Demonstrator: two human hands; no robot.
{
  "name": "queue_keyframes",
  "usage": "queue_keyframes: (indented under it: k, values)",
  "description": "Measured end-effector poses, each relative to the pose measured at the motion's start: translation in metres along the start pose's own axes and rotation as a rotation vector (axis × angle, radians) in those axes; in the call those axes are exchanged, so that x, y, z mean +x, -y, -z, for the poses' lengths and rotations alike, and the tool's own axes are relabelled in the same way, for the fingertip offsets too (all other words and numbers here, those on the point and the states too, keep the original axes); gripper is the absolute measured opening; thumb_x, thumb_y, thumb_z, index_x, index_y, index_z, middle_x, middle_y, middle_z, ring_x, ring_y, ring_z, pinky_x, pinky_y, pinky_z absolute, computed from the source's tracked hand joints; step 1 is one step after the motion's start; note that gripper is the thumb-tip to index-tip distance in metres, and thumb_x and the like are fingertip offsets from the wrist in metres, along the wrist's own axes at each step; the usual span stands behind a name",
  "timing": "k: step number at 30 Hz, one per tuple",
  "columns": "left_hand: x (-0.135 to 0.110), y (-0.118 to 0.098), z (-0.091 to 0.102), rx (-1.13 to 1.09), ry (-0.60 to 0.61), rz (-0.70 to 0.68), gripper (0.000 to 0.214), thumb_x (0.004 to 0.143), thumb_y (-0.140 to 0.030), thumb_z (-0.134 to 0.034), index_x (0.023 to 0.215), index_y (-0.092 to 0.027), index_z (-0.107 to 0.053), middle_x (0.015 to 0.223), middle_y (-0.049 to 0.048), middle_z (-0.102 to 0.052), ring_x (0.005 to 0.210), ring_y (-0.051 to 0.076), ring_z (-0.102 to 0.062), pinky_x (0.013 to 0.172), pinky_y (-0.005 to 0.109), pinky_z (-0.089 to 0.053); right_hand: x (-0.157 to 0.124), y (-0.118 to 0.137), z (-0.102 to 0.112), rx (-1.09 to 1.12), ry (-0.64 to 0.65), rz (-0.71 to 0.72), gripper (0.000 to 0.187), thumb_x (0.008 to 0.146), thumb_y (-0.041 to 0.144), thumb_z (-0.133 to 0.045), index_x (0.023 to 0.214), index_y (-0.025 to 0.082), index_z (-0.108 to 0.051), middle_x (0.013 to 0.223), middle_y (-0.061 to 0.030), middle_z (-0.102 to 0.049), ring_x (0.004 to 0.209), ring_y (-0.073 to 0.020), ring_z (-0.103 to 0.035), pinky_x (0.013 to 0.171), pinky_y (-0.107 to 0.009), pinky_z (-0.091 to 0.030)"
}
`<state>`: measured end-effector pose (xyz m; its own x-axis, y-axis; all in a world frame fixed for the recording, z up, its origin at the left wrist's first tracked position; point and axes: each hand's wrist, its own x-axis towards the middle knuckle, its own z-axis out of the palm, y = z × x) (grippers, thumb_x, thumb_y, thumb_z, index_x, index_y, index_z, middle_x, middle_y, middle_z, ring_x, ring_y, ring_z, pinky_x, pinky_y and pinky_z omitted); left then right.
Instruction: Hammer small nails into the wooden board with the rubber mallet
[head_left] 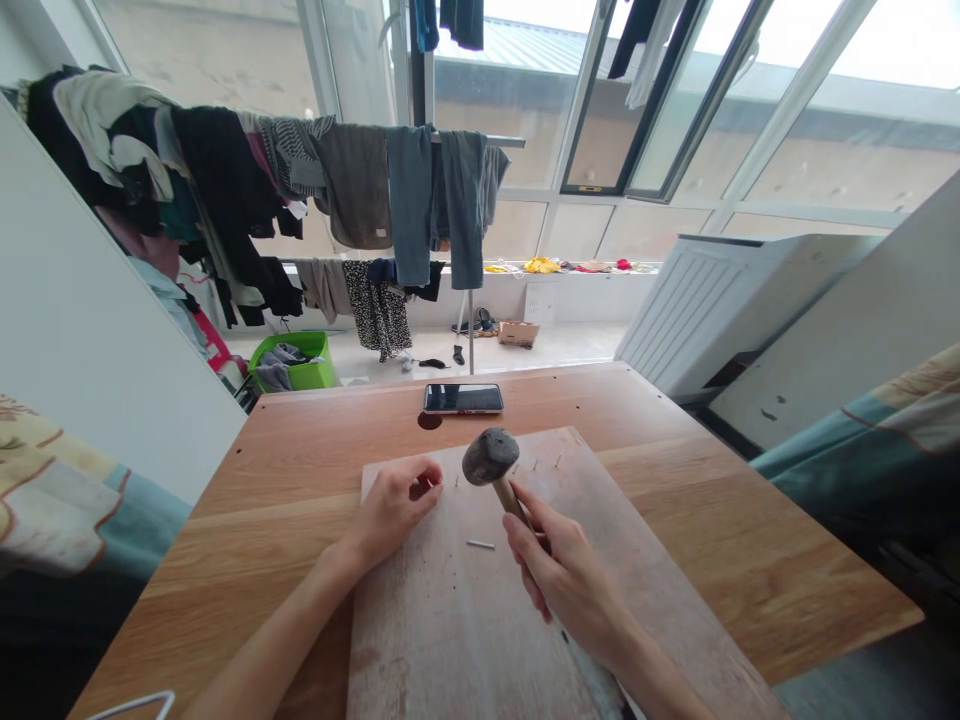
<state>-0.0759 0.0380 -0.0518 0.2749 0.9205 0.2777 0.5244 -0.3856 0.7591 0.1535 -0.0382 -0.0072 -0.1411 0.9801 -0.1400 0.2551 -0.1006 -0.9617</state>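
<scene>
My right hand (559, 570) is wrapped round the wooden handle of a mallet (491, 458), whose dark round head hangs over a worn wooden board (450, 630). My left hand (396, 503) rests on the board's far left part with thumb and fingers pinched together; what they pinch is too small to make out. Several nails (546, 464) stand upright in a row along the board's far edge. One loose nail (481, 545) lies flat on the board between my hands.
The board lies on a wooden table (720, 520). A black phone (463, 398) rests at the table's far edge. Beyond stand a laundry rack (390, 190) with clothes, a green basket (296, 362) and a white panel (720, 300).
</scene>
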Motion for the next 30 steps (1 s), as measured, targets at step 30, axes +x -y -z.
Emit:
queue_keyframes:
  k: [30]
  values:
    - [-0.016,-0.025,-0.003,0.333,-0.166,-0.199,0.010,0.087,-0.017,-0.062,0.093,-0.019,-0.055,0.086,0.0026,-0.062,0.076,0.019,-0.062,0.072,0.031,-0.051,0.001,-0.002,-0.006,-0.087,0.002,0.044,0.052,0.101,0.043,-0.047,0.147,0.019,-0.052,0.059,0.0091,-0.045,0.037,-0.0075,-0.044,0.034,-0.017,-0.037]
